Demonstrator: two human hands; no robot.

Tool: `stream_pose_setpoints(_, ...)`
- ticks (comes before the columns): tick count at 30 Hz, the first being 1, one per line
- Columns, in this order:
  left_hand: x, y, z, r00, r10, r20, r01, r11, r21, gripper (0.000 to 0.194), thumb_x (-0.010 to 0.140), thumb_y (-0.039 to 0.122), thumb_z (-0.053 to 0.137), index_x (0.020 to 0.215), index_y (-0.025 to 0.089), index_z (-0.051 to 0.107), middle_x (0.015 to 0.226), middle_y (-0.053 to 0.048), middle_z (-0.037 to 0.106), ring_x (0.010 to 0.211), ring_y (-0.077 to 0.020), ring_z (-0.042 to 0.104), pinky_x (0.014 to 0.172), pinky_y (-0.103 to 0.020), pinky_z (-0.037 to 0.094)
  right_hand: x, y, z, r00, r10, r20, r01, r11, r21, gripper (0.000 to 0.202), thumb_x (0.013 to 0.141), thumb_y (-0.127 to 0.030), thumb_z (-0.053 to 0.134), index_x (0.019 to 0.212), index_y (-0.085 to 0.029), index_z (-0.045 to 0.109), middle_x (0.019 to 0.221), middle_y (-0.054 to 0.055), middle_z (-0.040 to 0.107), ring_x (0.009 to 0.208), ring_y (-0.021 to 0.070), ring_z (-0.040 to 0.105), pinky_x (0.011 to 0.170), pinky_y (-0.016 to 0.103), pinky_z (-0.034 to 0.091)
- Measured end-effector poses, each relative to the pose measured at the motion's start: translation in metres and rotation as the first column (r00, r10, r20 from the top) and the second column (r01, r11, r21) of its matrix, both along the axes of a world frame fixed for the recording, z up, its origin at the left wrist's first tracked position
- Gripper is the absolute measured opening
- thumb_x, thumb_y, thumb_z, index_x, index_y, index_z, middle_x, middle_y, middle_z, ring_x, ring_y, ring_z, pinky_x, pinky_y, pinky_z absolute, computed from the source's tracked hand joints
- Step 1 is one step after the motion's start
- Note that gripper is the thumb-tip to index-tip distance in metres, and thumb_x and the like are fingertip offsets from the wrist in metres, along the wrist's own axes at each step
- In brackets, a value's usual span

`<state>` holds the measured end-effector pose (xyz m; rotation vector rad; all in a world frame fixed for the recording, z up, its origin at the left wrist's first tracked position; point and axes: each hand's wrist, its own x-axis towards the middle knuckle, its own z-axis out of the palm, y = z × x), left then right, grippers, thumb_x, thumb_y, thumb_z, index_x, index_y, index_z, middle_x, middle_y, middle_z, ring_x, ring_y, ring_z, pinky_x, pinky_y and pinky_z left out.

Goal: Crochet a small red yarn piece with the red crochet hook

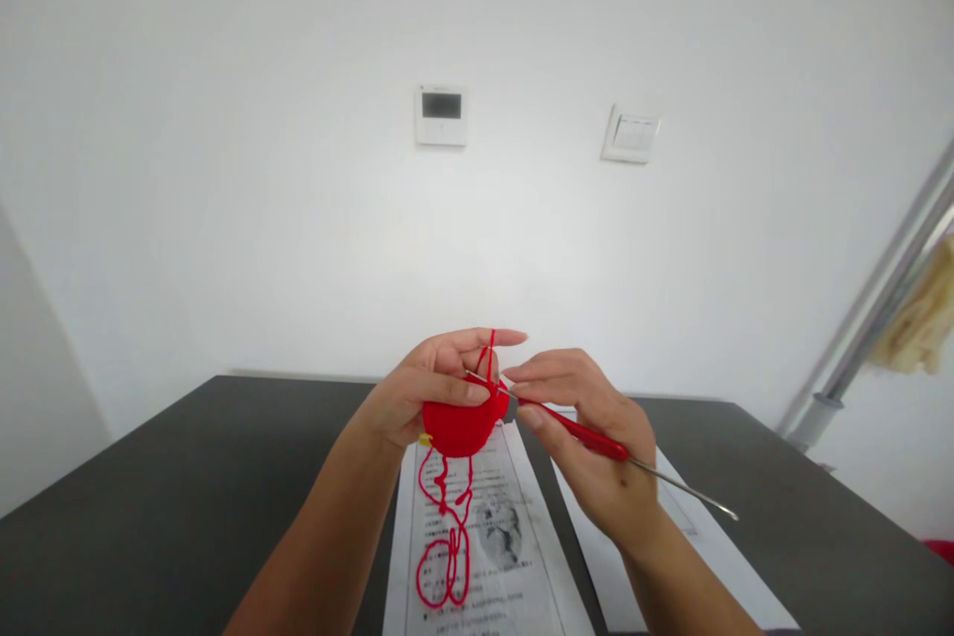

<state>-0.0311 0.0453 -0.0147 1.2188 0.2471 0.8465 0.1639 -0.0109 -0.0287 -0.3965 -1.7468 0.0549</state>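
Observation:
Red crochet work [458,429] is pinched between the thumb and fingers of my left hand [439,383]. Red yarn passes over that hand's outstretched index finger and runs down to the work. My right hand [592,427] grips a crochet hook [596,439] by its red handle, with the metal tip at the top edge of the red piece. The hook's other metal end sticks out to the lower right. Loose red yarn [452,556] hangs in loops below the work, over a printed sheet. A small yellow thing [425,439] shows at the work's left edge.
A printed paper [514,556] and another white sheet [715,556] lie on the dark table [298,417]. Behind is a white wall with a panel [441,116] and a switch [630,134]. A metal pole [879,328] stands at the right, beside beige material [920,313].

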Motion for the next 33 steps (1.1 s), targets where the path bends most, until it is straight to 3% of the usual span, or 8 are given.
stream_pose_setpoints(4,-0.001,-0.003,0.002,0.991,0.0,0.132,-0.011,0.997,0.078,0.054,0.071,0.015,0.084,0.125,0.012,0.074,0.067,0.001,0.065,0.058,-0.0111,0.06,0.058,-0.022,0.044,0.001,-0.006,-0.003,0.987,0.107,-0.12,-0.118,0.989,-0.092,0.027,0.093,-0.007,0.069,0.108,-0.027,0.079,0.104,0.002,0.082,0.1,0.0184,0.074,0.089,0.033,0.06)
stream_pose_setpoints(10,0.004,-0.01,0.008,0.979,-0.047,0.197,0.027,0.994,0.107,0.045,0.072,0.018,0.079,0.116,0.01,0.077,0.061,0.002,0.059,0.053,-0.0112,0.049,0.056,-0.026,0.04,0.0,-0.006,-0.006,0.92,0.264,-0.291,-0.334,0.916,-0.222,0.019,0.095,-0.017,0.073,0.105,-0.03,0.082,0.098,0.001,0.084,0.091,0.0163,0.078,0.08,0.029,0.064)
stream_pose_setpoints(14,0.004,-0.011,0.008,0.983,-0.057,0.173,0.039,0.993,0.111,0.043,0.07,0.019,0.081,0.113,0.011,0.079,0.059,0.002,0.058,0.053,-0.0111,0.049,0.056,-0.026,0.039,0.004,-0.005,-0.003,0.887,0.322,-0.332,-0.409,0.881,-0.238,0.01,0.093,-0.024,0.077,0.099,-0.028,0.083,0.092,0.004,0.085,0.086,0.0192,0.079,0.076,0.033,0.066)
stream_pose_setpoints(20,0.0,-0.011,0.007,0.997,0.034,0.066,-0.041,0.993,0.114,0.039,0.068,0.021,0.089,0.106,0.017,0.08,0.06,0.003,0.061,0.052,-0.0111,0.054,0.052,-0.023,0.037,0.004,-0.001,0.005,0.838,0.351,-0.419,-0.486,0.828,-0.279,0.009,0.089,-0.034,0.082,0.09,-0.025,0.084,0.079,0.004,0.083,0.068,0.0182,0.077,0.062,0.031,0.066)
stream_pose_setpoints(24,0.0,-0.019,0.011,0.984,0.177,-0.016,-0.173,0.972,0.161,0.042,0.07,0.02,0.092,0.11,0.02,0.079,0.07,0.001,0.071,0.056,-0.0095,0.059,0.054,-0.021,0.041,0.002,0.003,-0.001,0.865,0.296,-0.404,-0.406,0.888,-0.219,0.008,0.092,-0.032,0.078,0.094,-0.026,0.083,0.085,0.005,0.085,0.072,0.0211,0.079,0.063,0.035,0.067)
stream_pose_setpoints(28,0.002,-0.026,0.013,0.961,0.272,-0.058,-0.256,0.946,0.199,0.056,0.071,0.021,0.092,0.125,0.022,0.076,0.081,-0.001,0.075,0.071,-0.0128,0.067,0.067,-0.023,0.05,0.004,0.007,-0.006,0.977,0.171,-0.125,-0.175,0.984,-0.018,0.022,0.097,-0.018,0.069,0.112,-0.031,0.079,0.109,0.005,0.084,0.103,0.025,0.078,0.086,0.044,0.066)
stream_pose_setpoints(30,0.004,-0.026,0.012,0.958,0.279,-0.074,-0.26,0.945,0.2,0.066,0.07,0.023,0.093,0.133,0.022,0.072,0.086,-0.003,0.077,0.075,-0.0143,0.068,0.072,-0.025,0.052,0.007,0.008,-0.007,0.993,0.116,-0.01,-0.116,0.992,0.044,0.028,0.097,-0.015,0.068,0.118,-0.032,0.076,0.117,0.006,0.082,0.108,0.025,0.077,0.092,0.046,0.064)
stream_pose_setpoints(33,0.007,-0.027,0.01,0.953,0.29,-0.084,-0.268,0.942,0.202,0.073,0.07,0.024,0.093,0.138,0.022,0.067,0.089,-0.004,0.078,0.078,-0.0153,0.069,0.073,-0.026,0.054,0.011,0.009,-0.006,0.993,0.114,0.001,-0.114,0.993,0.025,0.029,0.098,-0.014,0.067,0.12,-0.031,0.075,0.117,0.005,0.082,0.108,0.0239,0.076,0.091,0.044,0.064)
